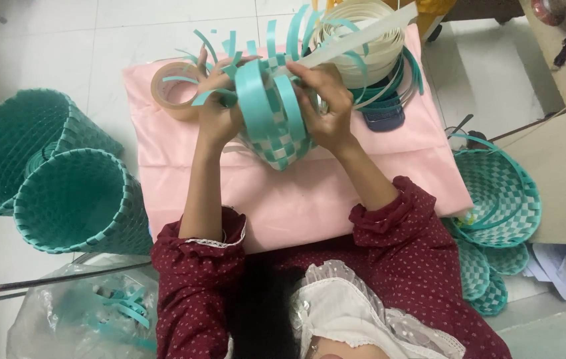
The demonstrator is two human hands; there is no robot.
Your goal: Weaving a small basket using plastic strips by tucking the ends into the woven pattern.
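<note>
Above a pink cloth (296, 193), the left hand (220, 113) and right hand (326, 106) steady a half-woven teal-and-white basket (276, 126), fingers pinching its loose upright strips taut.

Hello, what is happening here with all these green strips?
A person holds a half-woven teal and white basket above a pink cloth, left hand and right hand on its sides. Loose strip ends stick up from it. Two finished teal baskets lie at the left, and a tape roll sits on the cloth.
</note>
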